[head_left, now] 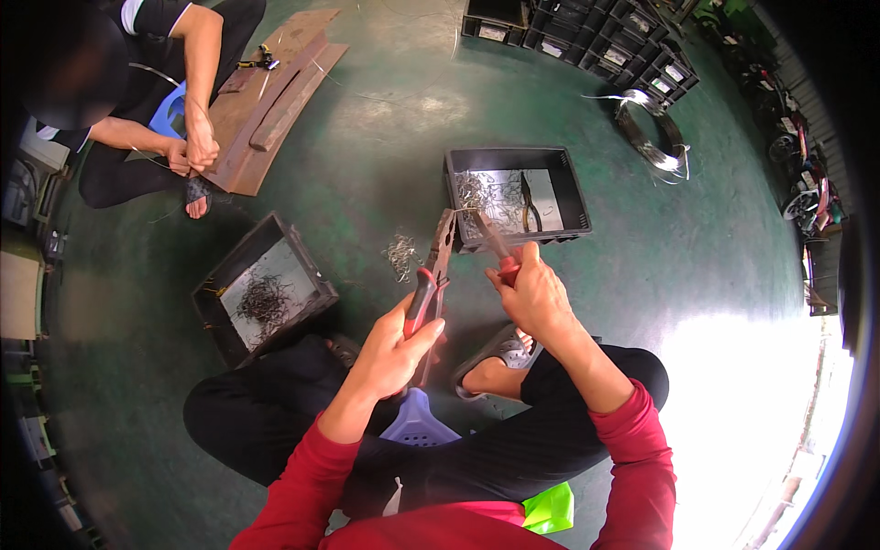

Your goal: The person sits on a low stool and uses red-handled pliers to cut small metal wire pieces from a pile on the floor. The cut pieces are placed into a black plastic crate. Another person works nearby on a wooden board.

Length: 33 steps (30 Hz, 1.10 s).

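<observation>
My left hand [389, 356] is wrapped round the red-and-black handles of long-nosed pliers [442, 249], which point away from me. In my right hand [541, 298] is a second red-handled tool [495, 240]; it looks like pliers, but its jaws are smeared by motion. A short piece of wire [466, 210] shows between the two tool tips. Both tips are at the near left corner of a black bin [570, 192], which holds small bent wire pieces [477, 190] and another pair of pliers [529, 203]. Left of my pliers, a small heap of bent wires [401, 257] lies on the floor.
A second black bin [316, 295] with dark wire pieces stands left of my knees. A co-worker's hands [191, 151] handle a wire beside a brown board [240, 174]. A wire coil [649, 137] and stacked black crates [605, 46] are farther back. I sit above a purple stool [419, 417].
</observation>
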Each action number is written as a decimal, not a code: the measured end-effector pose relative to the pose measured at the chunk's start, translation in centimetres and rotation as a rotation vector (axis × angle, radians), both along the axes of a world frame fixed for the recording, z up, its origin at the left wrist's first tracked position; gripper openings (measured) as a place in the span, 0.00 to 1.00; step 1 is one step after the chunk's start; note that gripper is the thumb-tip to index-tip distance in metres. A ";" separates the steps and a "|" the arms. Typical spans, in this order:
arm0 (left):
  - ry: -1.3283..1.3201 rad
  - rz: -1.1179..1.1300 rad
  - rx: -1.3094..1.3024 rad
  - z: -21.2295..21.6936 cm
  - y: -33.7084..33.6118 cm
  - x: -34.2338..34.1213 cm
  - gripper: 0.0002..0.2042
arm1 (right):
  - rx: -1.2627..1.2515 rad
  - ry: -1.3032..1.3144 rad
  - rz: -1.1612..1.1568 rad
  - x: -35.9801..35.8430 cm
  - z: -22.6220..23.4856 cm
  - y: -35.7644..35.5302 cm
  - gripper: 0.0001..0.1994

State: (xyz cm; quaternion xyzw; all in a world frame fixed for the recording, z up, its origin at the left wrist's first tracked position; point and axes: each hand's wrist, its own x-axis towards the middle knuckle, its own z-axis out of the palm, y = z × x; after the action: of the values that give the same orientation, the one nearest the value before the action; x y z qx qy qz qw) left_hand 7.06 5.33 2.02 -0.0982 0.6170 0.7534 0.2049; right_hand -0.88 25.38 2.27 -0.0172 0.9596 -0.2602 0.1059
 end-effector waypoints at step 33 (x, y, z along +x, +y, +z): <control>0.315 0.197 0.094 -5.7 -2.2 -7.7 0.17 | -1.206 -1.206 0.253 -0.4 2.7 2.2 0.29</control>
State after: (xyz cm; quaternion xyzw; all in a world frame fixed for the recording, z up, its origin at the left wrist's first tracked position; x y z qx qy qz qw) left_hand -0.59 3.09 -3.70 -0.0290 0.5929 0.8039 0.0354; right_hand -1.29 27.63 5.01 -0.0359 0.4280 -0.6764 0.5984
